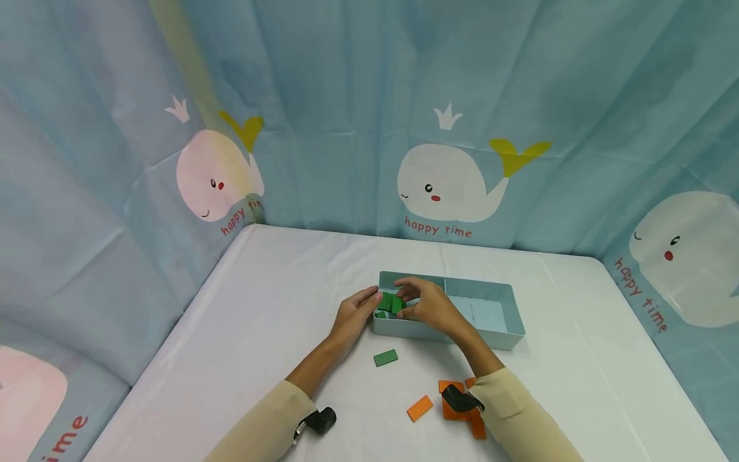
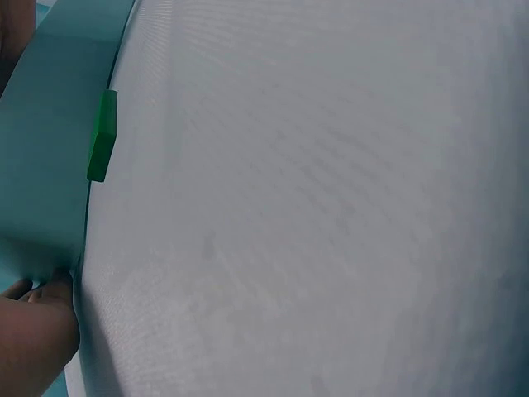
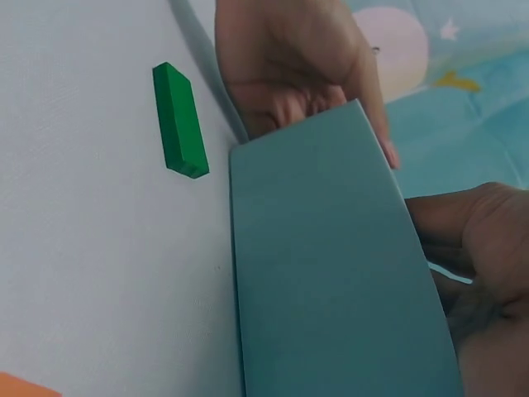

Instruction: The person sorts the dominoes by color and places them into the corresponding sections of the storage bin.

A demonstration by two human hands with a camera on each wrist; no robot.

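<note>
- Head view: the box (image 1: 496, 333) sits near the desk (image 1: 242, 333) centre, split into two compartments. The left hand (image 1: 353, 314) lies with fingers straight against the box's 9 o'clock end, seemingly steadying it. The right hand (image 1: 430, 307) curls over the left compartment onto the green blocks (image 1: 390, 302) stacked inside; whether it pinches one I cannot tell.
- A loose green block (image 1: 385, 357) lies at 6 o'clock of the box, the orange blocks (image 1: 419, 408) further toward the person, by the right sleeve. Open desk spreads toward 9 and 12 o'clock.
- Left wrist view: the green block (image 2: 102, 136) lies near the box wall (image 2: 50, 165); fingertips (image 2: 37, 327) touch the wall's corner.
- Right wrist view: the left hand (image 3: 289, 66) braces the box end (image 3: 331, 281); the right hand (image 3: 475, 256) reaches over the rim, fingers bent.
</note>
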